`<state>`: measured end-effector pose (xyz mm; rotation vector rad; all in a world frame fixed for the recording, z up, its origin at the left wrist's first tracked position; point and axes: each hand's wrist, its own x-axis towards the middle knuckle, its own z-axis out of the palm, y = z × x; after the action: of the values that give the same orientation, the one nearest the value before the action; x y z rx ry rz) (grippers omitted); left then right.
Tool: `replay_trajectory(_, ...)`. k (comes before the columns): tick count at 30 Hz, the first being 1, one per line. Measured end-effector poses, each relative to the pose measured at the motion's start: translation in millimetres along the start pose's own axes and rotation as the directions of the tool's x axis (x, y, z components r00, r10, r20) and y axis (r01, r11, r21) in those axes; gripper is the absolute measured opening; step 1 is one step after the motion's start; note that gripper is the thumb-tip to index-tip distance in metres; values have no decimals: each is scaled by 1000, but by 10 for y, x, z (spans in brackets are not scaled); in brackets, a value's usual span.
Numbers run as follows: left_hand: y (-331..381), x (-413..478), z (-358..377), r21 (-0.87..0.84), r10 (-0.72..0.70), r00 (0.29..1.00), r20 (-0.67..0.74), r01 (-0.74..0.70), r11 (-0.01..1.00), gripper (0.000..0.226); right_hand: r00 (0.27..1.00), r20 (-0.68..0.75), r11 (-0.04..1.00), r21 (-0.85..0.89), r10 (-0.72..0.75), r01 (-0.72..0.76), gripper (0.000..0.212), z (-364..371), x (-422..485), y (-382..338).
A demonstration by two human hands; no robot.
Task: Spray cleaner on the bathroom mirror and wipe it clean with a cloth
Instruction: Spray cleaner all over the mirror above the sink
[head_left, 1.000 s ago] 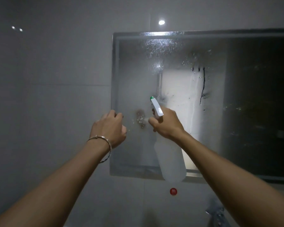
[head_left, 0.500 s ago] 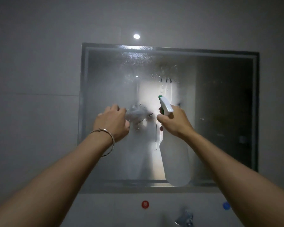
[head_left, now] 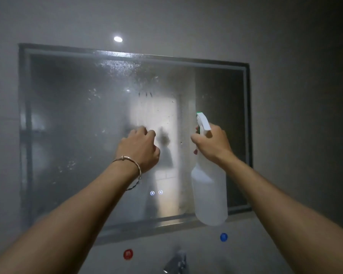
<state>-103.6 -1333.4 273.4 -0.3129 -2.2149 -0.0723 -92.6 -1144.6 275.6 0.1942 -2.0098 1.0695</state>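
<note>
Below the misted mirror, a faucet sits between a red dot and a blue dot. The right hand grips the spray bottle. The left hand curls against the glass, its grasp unclear. Grey wall.

Dim bathroom wall of glossy grey tile, a faint horizontal seam at left. One bright round spot of light on the upper wall. Low on the wall, a red round marker left and a blue round marker right; chrome tap between them, at the bottom edge.

Close head view toward mirror
</note>
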Motion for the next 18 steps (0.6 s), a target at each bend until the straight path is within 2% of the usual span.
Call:
replay_trajectory(9,815,161,122,-13,67,998,10,-67,998,38,993,-114,1000,-16,5,-6,9,-713,55,525)
replay_trajectory(16,1403,306,189,-42,127,992,9,-126,991,38,985,-124,993,40,118,-114,16,-1192,115,946)
replay_trajectory(18,1575,347,213,-42,150,989,8,-150,988,37,981,-156,994,31,113,-109,8,-1340,146,1041)
